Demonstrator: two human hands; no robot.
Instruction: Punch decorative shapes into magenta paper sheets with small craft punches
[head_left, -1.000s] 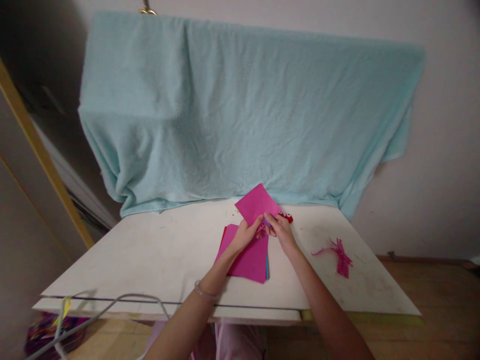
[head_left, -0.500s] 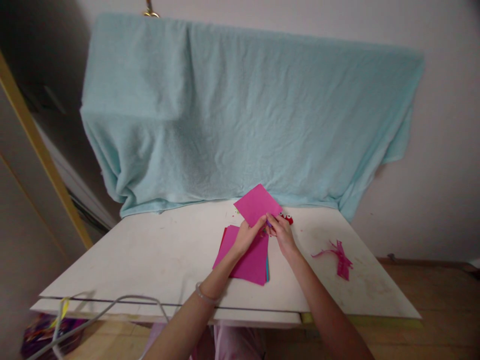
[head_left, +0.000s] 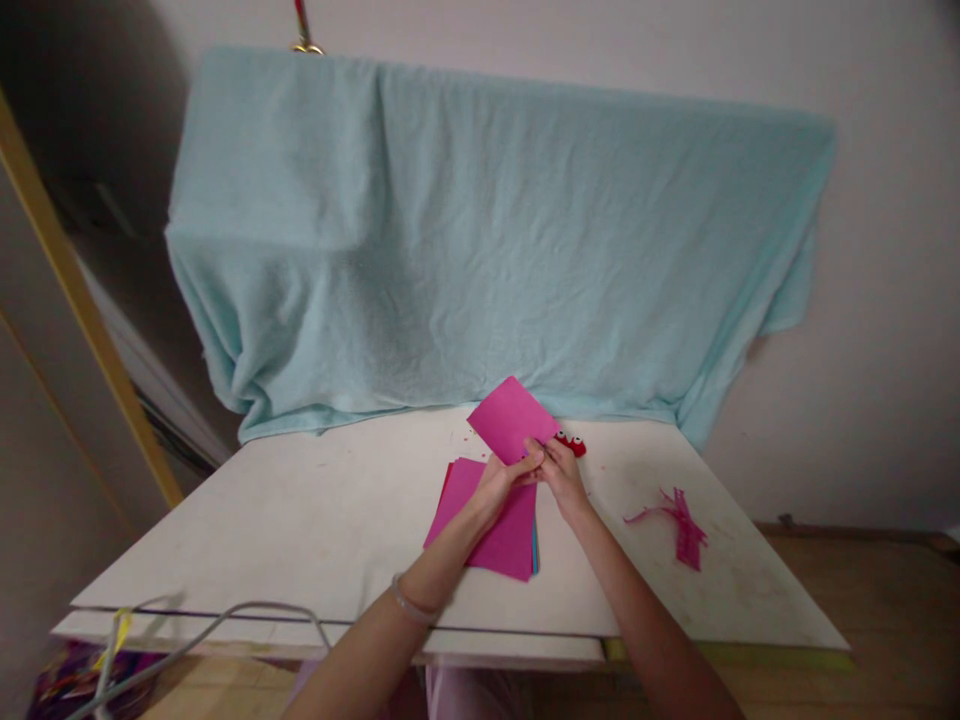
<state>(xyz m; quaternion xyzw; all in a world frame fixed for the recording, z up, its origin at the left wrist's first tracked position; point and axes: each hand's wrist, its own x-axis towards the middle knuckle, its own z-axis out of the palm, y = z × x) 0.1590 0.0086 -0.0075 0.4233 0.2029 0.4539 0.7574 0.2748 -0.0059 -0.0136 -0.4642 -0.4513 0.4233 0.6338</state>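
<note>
Your left hand [head_left: 499, 484] pinches a pink sheet [head_left: 508, 415], right hand [head_left: 562, 476] unclear; your arm part-hides a paper stack [head_left: 501, 548], scraps [head_left: 687, 535] rightward.

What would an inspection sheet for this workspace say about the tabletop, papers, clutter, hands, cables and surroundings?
Surface: white tabletop, smudged toward the right.
Papers: pink sheet in the hands; paper stack nearer the person, pink on top.
Clutter: pink scraps at right; red item with two eye-like spots near the sheet.
Hands: left hand grips the sheet's near part; right hand meets it, grip hidden.
Cables: grey cable-like loop at the front left edge.
Surroundings: light-blue cloth hanging behind.
</note>
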